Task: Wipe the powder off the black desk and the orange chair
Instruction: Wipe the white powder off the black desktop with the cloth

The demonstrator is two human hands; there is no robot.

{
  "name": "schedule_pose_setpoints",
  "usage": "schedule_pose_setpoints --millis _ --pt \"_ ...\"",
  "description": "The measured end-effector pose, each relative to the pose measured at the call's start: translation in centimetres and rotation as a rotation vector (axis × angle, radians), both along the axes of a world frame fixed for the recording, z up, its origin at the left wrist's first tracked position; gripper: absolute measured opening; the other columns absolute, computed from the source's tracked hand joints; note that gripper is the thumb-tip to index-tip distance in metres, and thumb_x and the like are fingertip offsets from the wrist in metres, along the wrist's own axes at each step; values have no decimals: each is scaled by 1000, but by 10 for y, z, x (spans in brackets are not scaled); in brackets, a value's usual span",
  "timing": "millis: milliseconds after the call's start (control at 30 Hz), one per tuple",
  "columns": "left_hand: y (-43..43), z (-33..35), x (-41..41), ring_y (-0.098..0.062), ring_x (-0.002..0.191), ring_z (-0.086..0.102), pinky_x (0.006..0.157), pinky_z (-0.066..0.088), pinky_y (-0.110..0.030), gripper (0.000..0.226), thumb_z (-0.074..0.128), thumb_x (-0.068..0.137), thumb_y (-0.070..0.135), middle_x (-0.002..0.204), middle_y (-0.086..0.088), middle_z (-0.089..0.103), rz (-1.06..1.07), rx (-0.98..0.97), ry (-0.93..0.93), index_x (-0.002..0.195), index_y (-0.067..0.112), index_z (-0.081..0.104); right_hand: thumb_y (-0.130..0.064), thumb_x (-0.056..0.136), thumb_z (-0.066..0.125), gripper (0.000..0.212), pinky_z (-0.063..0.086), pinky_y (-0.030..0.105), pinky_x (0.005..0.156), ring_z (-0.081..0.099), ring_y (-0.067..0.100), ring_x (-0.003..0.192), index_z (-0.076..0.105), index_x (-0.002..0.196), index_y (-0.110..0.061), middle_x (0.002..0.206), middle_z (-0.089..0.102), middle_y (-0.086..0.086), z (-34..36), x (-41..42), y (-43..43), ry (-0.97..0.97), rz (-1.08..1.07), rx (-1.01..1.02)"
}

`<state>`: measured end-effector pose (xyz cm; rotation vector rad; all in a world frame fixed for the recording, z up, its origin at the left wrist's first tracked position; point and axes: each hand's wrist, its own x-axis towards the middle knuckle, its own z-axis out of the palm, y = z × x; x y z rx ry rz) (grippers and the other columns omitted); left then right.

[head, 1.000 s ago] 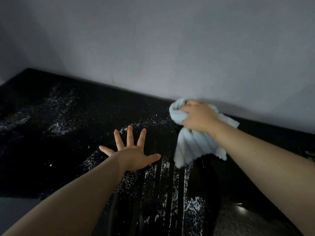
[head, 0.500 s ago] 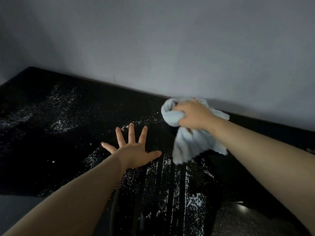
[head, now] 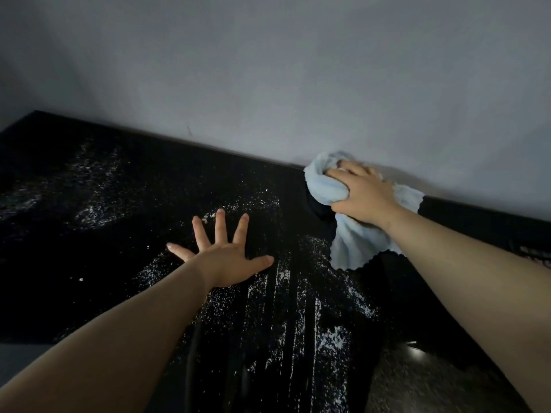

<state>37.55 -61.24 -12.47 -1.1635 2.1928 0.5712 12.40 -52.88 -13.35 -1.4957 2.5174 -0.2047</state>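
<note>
The right hand (head: 365,195) was clenched around a bunched light-blue microfibre cloth (head: 351,234), the grip closed on the cloth's upper part, fingers (head: 343,174) wrapped over the wad and thumb pinching it from below. Just beyond the grip stood the grey wall (head: 268,84), the wad sitting at the far edge of the black counter (head: 74,234) where it met that wall. Below the grip, toward the person, the loose tail of the cloth hung down with a scalloped hem over the dark surface.

To the left of that grip, well apart from it, the left hand (head: 222,254) lay flat on the counter, released and holding nothing, all five fingers splayed wide. White powder (head: 268,293) lay scattered around this palm: a patch just past its fingertips, streaks running toward the person on its near side, and thinner dustings farther left. Between the two hands the powder formed long parallel smears down the black surface. The strip directly under the cloth-holding grip looked darker and cleaner than the rest
</note>
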Motion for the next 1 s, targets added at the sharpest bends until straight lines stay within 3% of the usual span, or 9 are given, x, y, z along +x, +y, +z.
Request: schedule_pose_setpoints --millis 167,300,367,467,533,633,733,867,1000 --pt "1 0 1 -40 134 -36 100 -5 -76 93 30 79 81 147 1 -43 8 -12 10 142 43 -27 -47 60 50 59 42 27 88 62 17 100 69 110 -23 109 69 -2 9 50 34 -258 298 -195" --pt "2 1 0 -40 135 -36 100 -5 -76 94 30 78 81 147 1 -43 3 -22 18 141 43 -27 -47 50 53 81 37 13 85 55 5 103 63 119 -6 111 61 -5 41 49 46 -427 245 -405" --pt "1 1 0 -40 135 -36 100 -5 -76 94 30 78 82 147 1 -43 1 -20 17 141 43 -28 -46 54 55 82 31 18 93 50 13 116 58 125 -6 126 57 4 47 14 36 -299 99 -423" --pt "2 1 0 -40 135 -35 100 -4 -75 94 29 78 82 148 1 -41 3 -26 16 141 43 -27 -40 72 62 68 20 36 110 29 25 137 45 137 -31 150 33 2 24 -19 33 -102 -132 -44" --pt "2 1 1 -40 135 -34 100 -4 -75 93 30 78 82 148 0 -41 2 -29 18 142 43 -27 -49 71 56 66 29 51 106 30 33 134 40 135 -45 150 31 -3 3 -8 38 -18 -202 44" --pt "2 2 1 -40 136 -34 101 -3 -75 93 30 78 81 149 0 -40 2 -29 12 142 43 -26 -56 62 39 64 39 46 97 48 31 120 56 122 -41 134 54 -2 -3 37 48 -29 -35 -62" --pt "3 2 2 -39 137 -33 102 -3 -75 93 31 79 80 150 1 -39 12 -45 24 143 43 -25 -40 63 54 51 43 33 87 61 19 96 67 110 -25 103 69 -4 13 74 63 -285 142 -255" --pt "4 3 0 -39 137 -32 102 -2 -75 93 30 77 82 149 2 -40 -4 -59 28 142 44 -26 -24 69 68 56 37 17 79 55 12 97 60 124 -23 103 62 -6 44 49 77 -401 -273 -459" --pt "5 1 1 -39 138 -31 102 -2 -75 93 29 76 83 150 2 -38 -3 -56 25 141 44 -26 -38 74 58 56 39 44 95 46 36 117 49 129 -38 130 55 2 22 27 100 -98 -558 -164"
